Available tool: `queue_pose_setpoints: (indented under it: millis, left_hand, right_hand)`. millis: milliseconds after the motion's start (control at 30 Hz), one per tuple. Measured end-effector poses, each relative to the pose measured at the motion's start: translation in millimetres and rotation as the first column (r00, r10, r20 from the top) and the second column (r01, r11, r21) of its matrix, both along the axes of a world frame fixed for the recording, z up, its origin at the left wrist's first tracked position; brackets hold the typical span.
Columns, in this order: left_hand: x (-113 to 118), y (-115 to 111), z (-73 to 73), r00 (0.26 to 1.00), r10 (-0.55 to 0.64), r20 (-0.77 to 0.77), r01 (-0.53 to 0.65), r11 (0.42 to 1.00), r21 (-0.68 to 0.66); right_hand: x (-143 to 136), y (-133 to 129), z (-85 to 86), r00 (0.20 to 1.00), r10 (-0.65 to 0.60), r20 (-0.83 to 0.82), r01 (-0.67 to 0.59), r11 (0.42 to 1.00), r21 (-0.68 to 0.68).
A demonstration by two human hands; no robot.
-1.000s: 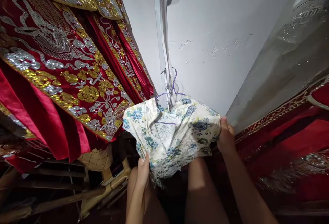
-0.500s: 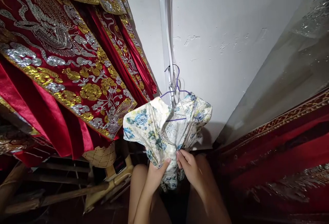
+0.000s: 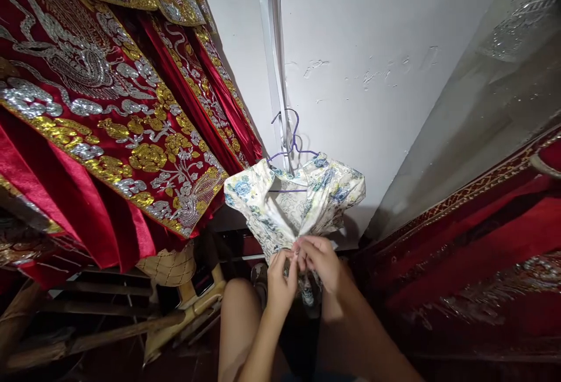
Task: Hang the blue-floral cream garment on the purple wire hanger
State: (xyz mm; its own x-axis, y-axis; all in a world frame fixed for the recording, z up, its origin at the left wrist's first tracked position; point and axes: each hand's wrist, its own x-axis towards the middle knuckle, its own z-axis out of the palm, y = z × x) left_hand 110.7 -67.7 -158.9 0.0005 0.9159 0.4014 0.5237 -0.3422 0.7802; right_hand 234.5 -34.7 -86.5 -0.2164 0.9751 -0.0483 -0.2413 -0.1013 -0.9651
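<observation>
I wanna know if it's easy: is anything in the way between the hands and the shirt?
Nothing I can see: the left hand and right hand are at the shirt's front. The hanger is higher, away from them.

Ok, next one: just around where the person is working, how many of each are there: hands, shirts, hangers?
Hands: 2 (left hand, right hand, both at the shirt's front)
Shirts: 1 (floral shirt)
Hangers: 1 (purple hanger, inside the shirt)
Total: 4
</observation>
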Motion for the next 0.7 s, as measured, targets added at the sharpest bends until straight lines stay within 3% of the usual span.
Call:
queue_pose_setpoints:
  millis: [100,167,267,367,467,533,600,700]
  left_hand:
    - [-3.3,4.2,0.0,0.977,-0.122,-0.174,0.113,0.992,-0.056]
    - [-9.7,9.3,3.1,0.938,-0.182,-0.294,0.160,0.982,-0.098]
    - [-21.5,23.5,20.8,0.886,-0.243,-0.395,0.192,0.967,-0.164]
    - [-29.7,42.8,61.5,0.930,-0.243,-0.274,0.224,0.969,-0.099]
    - [-29.8,64.5,117.5,0.993,-0.106,-0.047,0.113,0.972,0.203]
    - [-25.4,78.5,152.2,0.994,-0.074,-0.075,0.096,0.933,0.346]
    - [-18.8,89.3,178.0,0.977,-0.079,-0.200,0.160,0.889,0.430]
    - [-13.6,97.5,196.4,0.962,-0.018,-0.274,0.162,0.843,0.513]
  right_hand:
    - [13.7,38.4,45.2,0.983,-0.147,-0.109,0.150,0.988,0.022]
    - [18.1,59.6,77.4,0.970,-0.172,-0.173,0.188,0.978,0.085]
    - [14.5,72.2,109.0,0.973,-0.172,-0.153,0.198,0.964,0.175]
    - [7.9,66.1,113.3,0.991,-0.121,-0.059,0.133,0.951,0.279]
    - [6.3,56.2,106.4,0.993,-0.118,0.013,0.107,0.935,0.338]
    - [6.7,52.9,103.8,0.992,-0.118,0.041,0.095,0.926,0.366]
    - [6.6,53.4,101.4,0.989,-0.136,0.060,0.100,0.908,0.407]
    - [5.1,59.7,88.9,0.966,-0.232,0.113,0.153,0.867,0.474]
